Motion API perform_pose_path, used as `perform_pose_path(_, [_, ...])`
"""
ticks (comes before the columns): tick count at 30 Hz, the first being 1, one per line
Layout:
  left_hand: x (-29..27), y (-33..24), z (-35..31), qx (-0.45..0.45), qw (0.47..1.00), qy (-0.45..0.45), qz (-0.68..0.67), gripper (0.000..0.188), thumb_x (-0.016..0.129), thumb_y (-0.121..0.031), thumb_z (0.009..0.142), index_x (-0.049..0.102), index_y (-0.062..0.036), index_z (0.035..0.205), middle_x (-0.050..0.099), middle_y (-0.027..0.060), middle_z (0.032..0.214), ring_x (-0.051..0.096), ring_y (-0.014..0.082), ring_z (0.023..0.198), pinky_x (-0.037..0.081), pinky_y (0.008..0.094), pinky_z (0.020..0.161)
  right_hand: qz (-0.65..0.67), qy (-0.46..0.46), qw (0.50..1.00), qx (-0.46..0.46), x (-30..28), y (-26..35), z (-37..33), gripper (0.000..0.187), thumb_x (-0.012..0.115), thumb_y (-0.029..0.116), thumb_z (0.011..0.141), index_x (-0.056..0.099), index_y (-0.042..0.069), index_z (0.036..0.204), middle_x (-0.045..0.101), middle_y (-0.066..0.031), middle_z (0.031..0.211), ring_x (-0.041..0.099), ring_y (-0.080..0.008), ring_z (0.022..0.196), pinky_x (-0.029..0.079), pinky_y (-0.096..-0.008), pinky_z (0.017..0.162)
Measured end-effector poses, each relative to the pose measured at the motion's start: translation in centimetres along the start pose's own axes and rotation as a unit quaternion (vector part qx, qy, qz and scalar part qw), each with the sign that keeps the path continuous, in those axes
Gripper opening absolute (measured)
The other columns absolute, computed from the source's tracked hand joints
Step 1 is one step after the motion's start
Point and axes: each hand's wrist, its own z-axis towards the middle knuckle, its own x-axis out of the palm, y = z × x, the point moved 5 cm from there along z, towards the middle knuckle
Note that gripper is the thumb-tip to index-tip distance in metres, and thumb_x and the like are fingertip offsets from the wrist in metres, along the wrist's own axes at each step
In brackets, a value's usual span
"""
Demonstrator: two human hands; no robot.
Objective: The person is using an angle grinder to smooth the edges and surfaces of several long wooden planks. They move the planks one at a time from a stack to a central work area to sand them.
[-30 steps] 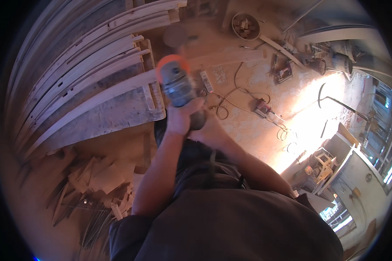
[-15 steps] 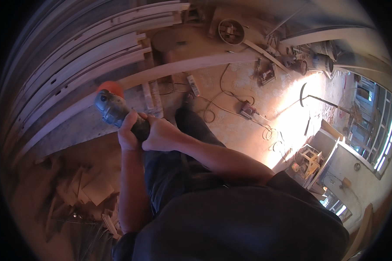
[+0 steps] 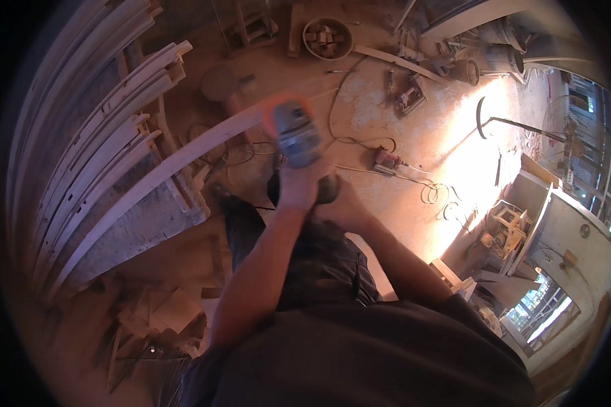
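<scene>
An angle grinder with a blue-grey head and an orange disc is in both my hands, its head pointing away from me. My left hand is closed round the body just behind the head. At the dark rear end, my right hand is closed round the handle. The disc lies over a long pale wooden board that runs from the lower left toward the far middle. Motion blurs the disc, so whether it touches the wood I cannot tell.
Several pale boards lie on the bench at left. Wood scraps are heaped at the lower left. On the dusty floor are a red power tool and a looping cord. A round tub of wood blocks stands at the far side.
Both hands have carried the grinder to the right along the board. The view has shifted too, with the bench now farther left.
</scene>
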Motion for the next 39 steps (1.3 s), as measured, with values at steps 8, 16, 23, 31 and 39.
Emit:
perform_pose_path(8, [12.3,-1.4,2.8,-0.048,0.982,0.107,0.150,0.035,0.083,-0.026,0.072,0.075,0.0018,0.090,0.075,0.0117,0.085,0.072,0.0182,0.078,0.056,0.0354,0.073,0.134,-0.142,0.981,0.013,-9.1,-2.4,-0.4,0.040,0.078,0.010,0.064,0.065,0.001,0.101,0.069,-0.0077,0.083,0.068,-0.0175,0.069,0.055,-0.0323,0.062])
perform_pose_path(16, [9.5,-1.9,4.7,0.003,0.991,0.012,0.132,0.032,0.082,-0.024,0.069,0.074,0.0024,0.085,0.074,0.0123,0.078,0.072,0.0194,0.073,0.056,0.0362,0.069,0.087,-0.073,0.993,0.021,-7.9,-0.6,2.1,0.044,0.080,0.015,0.065,0.064,0.000,0.104,0.069,-0.0059,0.087,0.067,-0.0165,0.073,0.055,-0.0316,0.067])
perform_pose_path(23, [0.8,-4.4,1.3,0.001,0.999,-0.031,0.040,0.031,0.086,-0.024,0.071,0.073,-0.0011,0.088,0.072,0.0078,0.081,0.068,0.0171,0.071,0.055,0.0352,0.069,-0.037,-0.022,0.999,0.001,-0.3,1.1,2.3,0.042,0.079,0.014,0.068,0.066,-0.003,0.104,0.070,-0.0085,0.084,0.069,-0.0181,0.070,0.056,-0.0323,0.066])
perform_pose_path(31, [-16.1,-7.6,-5.1,0.026,0.993,-0.070,-0.092,0.020,0.082,-0.015,0.078,0.072,-0.0042,0.092,0.070,0.0081,0.085,0.067,0.0167,0.074,0.054,0.0343,0.069,-0.126,0.073,0.989,0.001,16.9,0.5,2.2,0.047,0.079,0.009,0.065,0.063,-0.002,0.107,0.069,-0.0068,0.084,0.068,-0.0162,0.072,0.057,-0.0324,0.067])
perform_pose_path(39, [-42.1,-9.9,-13.5,0.055,0.977,-0.082,-0.189,0.019,0.076,-0.020,0.086,0.068,-0.0052,0.095,0.066,0.0061,0.085,0.065,0.0191,0.078,0.054,0.0354,0.076,-0.224,0.184,0.957,-0.019,43.5,3.2,-0.5,0.067,0.080,0.017,0.062,0.060,-0.004,0.122,0.072,-0.0123,0.094,0.070,-0.0226,0.087,0.057,-0.0345,0.079])
